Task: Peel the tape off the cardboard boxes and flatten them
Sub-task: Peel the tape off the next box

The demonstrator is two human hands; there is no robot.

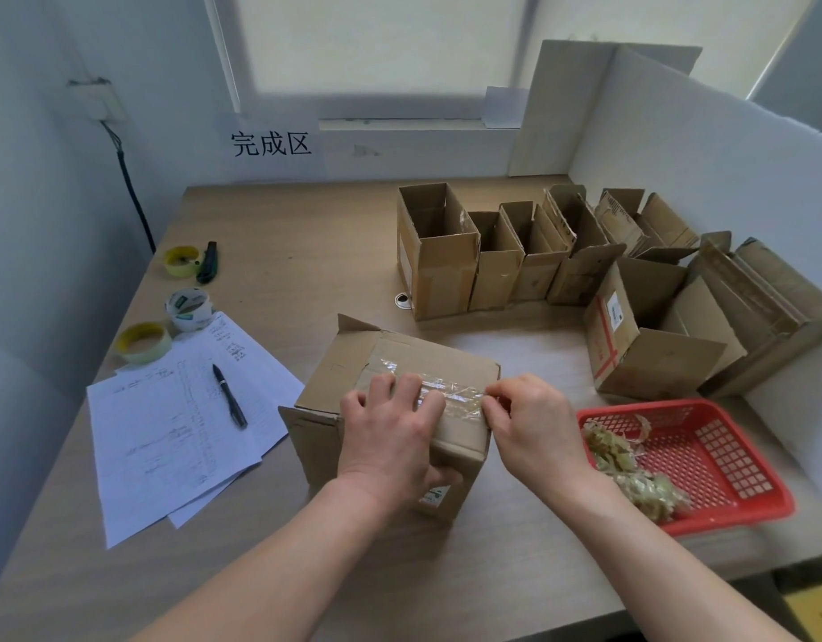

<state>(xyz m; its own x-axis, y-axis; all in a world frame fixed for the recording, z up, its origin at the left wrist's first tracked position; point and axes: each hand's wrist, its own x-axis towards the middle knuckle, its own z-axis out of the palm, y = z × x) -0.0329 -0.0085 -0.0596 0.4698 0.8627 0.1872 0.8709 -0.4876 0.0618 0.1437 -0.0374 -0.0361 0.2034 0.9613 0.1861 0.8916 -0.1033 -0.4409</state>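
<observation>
**Tape strip runs left to right; right hand holds its near end**

The cardboard box (395, 400) sits on the tabletop (284, 252) at lower centre of the frame, one flap raised at its upper left corner. A strip of clear tape (446, 393) crosses the top face. Its long axis runs from upper left to lower right in the frame, ending at the box's right edge.

The left hand (390, 437) lies over the top face, fingers extended across the tape and thumb wrapped down the near side, bracing the box. The right hand (527, 424) is at the right edge, finger and thumb closed in a pinch grip on the lower right end of the tape. How much of that end is lifted cannot be told.

The strip extends away from the pinch toward the upper left, beneath the left fingers. A peel would probably follow that axis, and the left fingers lie across its path.

A red basket (724, 461) holding peeled tape scraps (631, 470) stands just right of the right hand. More open boxes (515, 261) stand at upper right.
</observation>
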